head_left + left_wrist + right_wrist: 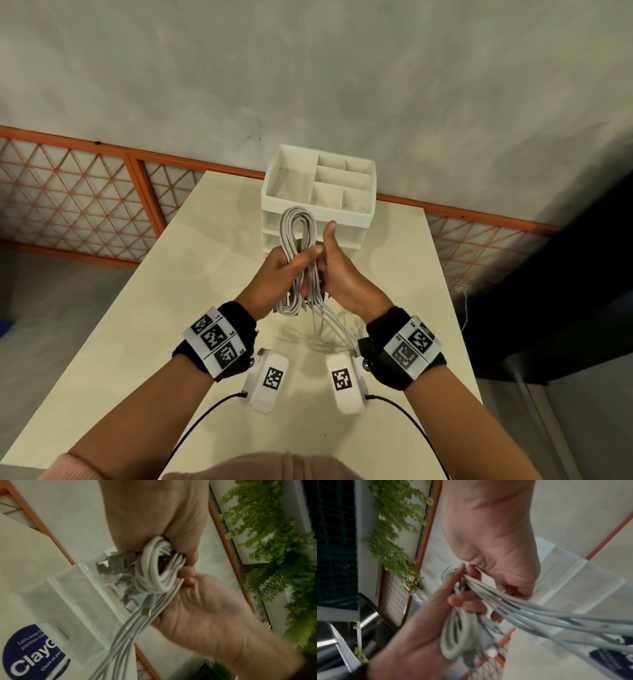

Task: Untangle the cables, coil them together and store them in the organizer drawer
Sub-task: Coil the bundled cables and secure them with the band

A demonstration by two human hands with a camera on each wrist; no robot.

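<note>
A bundle of white cables [297, 228] is folded into a long loop and held upright just in front of the white organizer [274, 202]. My left hand [286, 269] grips the loop's middle, its thumb across the strands. To the right, my right hand [339, 274] curls its fingers round the same bundle with the thumb raised. Loose tails [334, 330] hang from the hands to the table. In the left wrist view the coil [154, 568] and metal plugs [118, 561] sit under my left hand [154, 513]. In the right wrist view, strands [539, 613] run out from my right hand [496, 547].
The organizer has open compartments on top and shut drawers [274, 236] below, seen as clear plastic [68, 601] in the left wrist view. It stands at the far end of a cream table [137, 342]. Beyond it are an orange railing [144, 192] and a grey wall.
</note>
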